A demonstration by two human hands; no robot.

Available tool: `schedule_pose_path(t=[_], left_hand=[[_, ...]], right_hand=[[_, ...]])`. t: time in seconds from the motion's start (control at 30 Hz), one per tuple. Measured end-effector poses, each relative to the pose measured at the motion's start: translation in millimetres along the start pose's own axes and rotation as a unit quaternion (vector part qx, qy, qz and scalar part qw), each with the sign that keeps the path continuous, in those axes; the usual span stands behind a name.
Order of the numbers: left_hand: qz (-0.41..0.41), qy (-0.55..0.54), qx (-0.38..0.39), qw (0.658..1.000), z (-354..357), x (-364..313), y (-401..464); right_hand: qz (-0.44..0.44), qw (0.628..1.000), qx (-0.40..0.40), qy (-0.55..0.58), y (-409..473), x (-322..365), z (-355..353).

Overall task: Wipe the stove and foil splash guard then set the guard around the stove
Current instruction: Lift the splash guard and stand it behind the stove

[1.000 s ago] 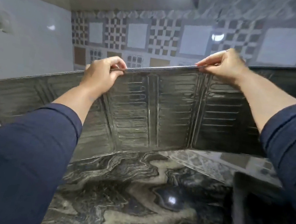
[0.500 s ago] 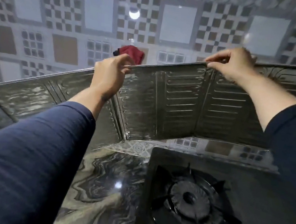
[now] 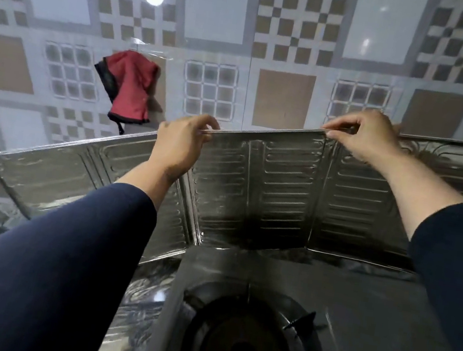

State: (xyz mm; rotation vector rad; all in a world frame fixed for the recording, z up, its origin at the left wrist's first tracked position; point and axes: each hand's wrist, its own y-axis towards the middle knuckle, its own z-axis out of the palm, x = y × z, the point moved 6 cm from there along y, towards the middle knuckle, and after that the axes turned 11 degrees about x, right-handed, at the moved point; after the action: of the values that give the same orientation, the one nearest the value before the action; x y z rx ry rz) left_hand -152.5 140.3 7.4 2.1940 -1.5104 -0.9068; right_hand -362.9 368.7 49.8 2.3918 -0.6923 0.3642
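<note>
The folded foil splash guard (image 3: 265, 186) stands upright behind the dark stove (image 3: 368, 318), its ribbed panels bent at two creases. My left hand (image 3: 179, 144) pinches the guard's top edge near the left crease. My right hand (image 3: 364, 135) pinches the top edge near the right crease. The guard's lower edge rests at the stove's back rim, and its left wing angles out over the counter. The round burner (image 3: 246, 341) lies below, between my arms. The guard's right end runs out of frame.
A patterned tile wall (image 3: 220, 6) rises just behind the guard. A red cloth (image 3: 130, 86) hangs on it at the left. Dark marbled countertop (image 3: 142, 291) shows left of the stove, partly hidden by my left sleeve.
Both hands have carried the guard to the right and lowered it, from over the bare counter to behind the stove. The view has tilted down, so the burner is closer.
</note>
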Motion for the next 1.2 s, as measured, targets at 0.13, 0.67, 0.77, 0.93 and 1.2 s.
schedule_pose_path(t=[0.13, 0.67, 0.77, 0.93, 1.2], left_hand=[[-0.008, 0.005, 0.041, 0.999, 38, 4, 6], [-0.036, 0.016, 0.116, 0.992, 117, 8, 12], [-0.042, 0.002, 0.132, 0.99, 117, 10, 15], [-0.045, -0.012, 0.153, 0.987, 99, 16, 13], [-0.158, 0.196, 0.219, 0.943, 38, 90, -23]], right_hand=[[0.037, 0.999, 0.021, -0.018, 6, -41, 22], [0.08, 0.994, 0.07, 0.042, -19, -94, 91], [0.04, 0.996, 0.07, 0.045, -9, -59, 109], [-0.026, 0.992, 0.09, 0.079, 11, 3, 148], [-0.012, 0.993, 0.072, 0.093, 10, 20, 167]])
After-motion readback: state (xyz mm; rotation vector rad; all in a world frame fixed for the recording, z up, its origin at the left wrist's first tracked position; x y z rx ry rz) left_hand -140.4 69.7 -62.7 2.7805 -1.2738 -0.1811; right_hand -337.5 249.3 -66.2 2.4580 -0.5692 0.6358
